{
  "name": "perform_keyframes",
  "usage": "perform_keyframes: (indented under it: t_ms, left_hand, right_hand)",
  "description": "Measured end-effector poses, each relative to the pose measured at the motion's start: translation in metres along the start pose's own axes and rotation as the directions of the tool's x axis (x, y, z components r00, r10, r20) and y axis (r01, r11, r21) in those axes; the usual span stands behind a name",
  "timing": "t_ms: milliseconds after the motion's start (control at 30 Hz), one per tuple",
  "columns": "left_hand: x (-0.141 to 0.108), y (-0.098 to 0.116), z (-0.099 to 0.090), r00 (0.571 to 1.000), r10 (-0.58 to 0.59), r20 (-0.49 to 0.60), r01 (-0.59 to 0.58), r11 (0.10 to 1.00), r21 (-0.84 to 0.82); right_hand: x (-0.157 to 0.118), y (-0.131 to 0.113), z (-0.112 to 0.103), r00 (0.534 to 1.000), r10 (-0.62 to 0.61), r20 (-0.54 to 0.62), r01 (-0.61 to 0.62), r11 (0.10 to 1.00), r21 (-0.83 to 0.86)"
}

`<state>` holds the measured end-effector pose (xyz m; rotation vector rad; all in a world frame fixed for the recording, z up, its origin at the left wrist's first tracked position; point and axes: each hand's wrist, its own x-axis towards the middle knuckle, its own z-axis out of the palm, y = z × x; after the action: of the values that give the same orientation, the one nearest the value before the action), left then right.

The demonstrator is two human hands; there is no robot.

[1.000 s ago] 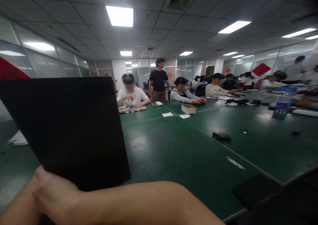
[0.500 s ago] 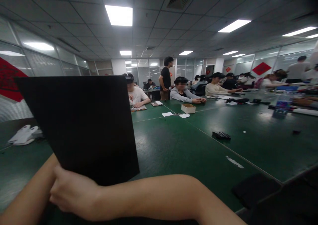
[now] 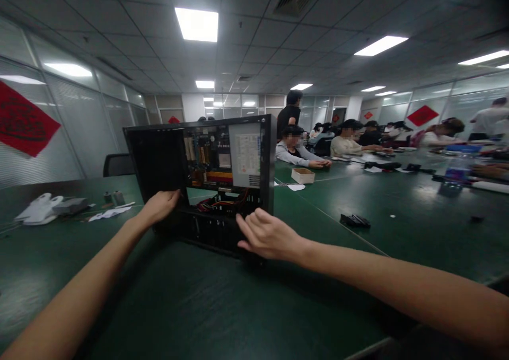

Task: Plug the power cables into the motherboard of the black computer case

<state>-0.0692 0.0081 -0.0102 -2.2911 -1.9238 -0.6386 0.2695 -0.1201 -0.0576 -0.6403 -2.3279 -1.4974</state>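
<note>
A black desktop computer case (image 3: 271, 164) stands upright on the green table, its uncovered side towards me. Inside it show a silver power supply (image 3: 245, 156) with a label, circuit boards (image 3: 204, 156) and several coloured cables (image 3: 218, 203). My left hand (image 3: 161, 205) is closed on the case at the lower left, its fingertips at the edge of the inner black panel. At the lower right, my right hand (image 3: 268, 235) has its fingers curled and its thumb apart below, against the case's lower frame. The fingers' exact hold there is hard to make out.
White plastic bags (image 3: 42, 209) and a grey box (image 3: 70, 206) lie at the left. A small open box (image 3: 303, 175) and a black part (image 3: 355, 220) lie to the right. Several people sit along the far side of the table (image 3: 334, 259); a bottle (image 3: 456, 169) stands there.
The plain black panel that faced me has given way to the case's uncovered inside. My hands, close together at the lower left before, are now apart on either side; my right hand moved right.
</note>
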Motion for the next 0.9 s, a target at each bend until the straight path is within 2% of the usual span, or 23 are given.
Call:
perform_keyframes:
  t_ms: [67,167,300,400,500,633,733,833,900]
  left_hand:
    - [-0.003,0.014,0.007,0.994,0.053,0.094,-0.071,0.977,0.203]
    - [-0.008,0.039,0.015,0.987,0.068,0.146,-0.118,0.925,0.36]
    - [-0.011,0.066,0.022,0.978,0.159,0.135,-0.198,0.911,0.363]
    - [-0.011,0.075,0.024,0.97,0.215,0.116,-0.243,0.902,0.357]
    - [-0.012,0.076,0.024,0.967,0.228,0.111,-0.253,0.899,0.357]
    - [-0.018,0.076,0.018,0.964,0.222,0.145,-0.259,0.91,0.323]
    - [-0.022,0.076,0.009,0.939,0.244,0.242,-0.304,0.919,0.252]
    - [-0.025,0.075,-0.004,0.888,0.273,0.369,-0.352,0.921,0.167]
    - [-0.026,0.073,-0.012,0.872,0.255,0.418,-0.337,0.932,0.133]
  right_hand:
    - [-0.021,0.022,0.021,1.0,-0.003,0.011,0.003,1.0,0.017]
    - [-0.045,0.055,0.06,1.0,0.008,0.009,-0.008,0.999,0.039]
    - [-0.061,0.084,0.108,0.995,0.098,0.026,-0.099,0.995,0.018]
    - [-0.062,0.089,0.128,0.981,0.191,0.037,-0.192,0.981,0.011]
    - [-0.058,0.085,0.132,0.96,0.273,0.055,-0.274,0.961,0.024]
    - [-0.057,0.08,0.124,0.955,0.287,0.067,-0.291,0.956,0.046]
    - [-0.059,0.078,0.116,0.958,0.28,0.057,-0.284,0.957,0.057]
    - [-0.058,0.072,0.11,0.965,0.262,0.012,-0.262,0.962,0.074]
    - [-0.056,0.067,0.107,0.966,0.256,-0.018,-0.254,0.963,0.092]
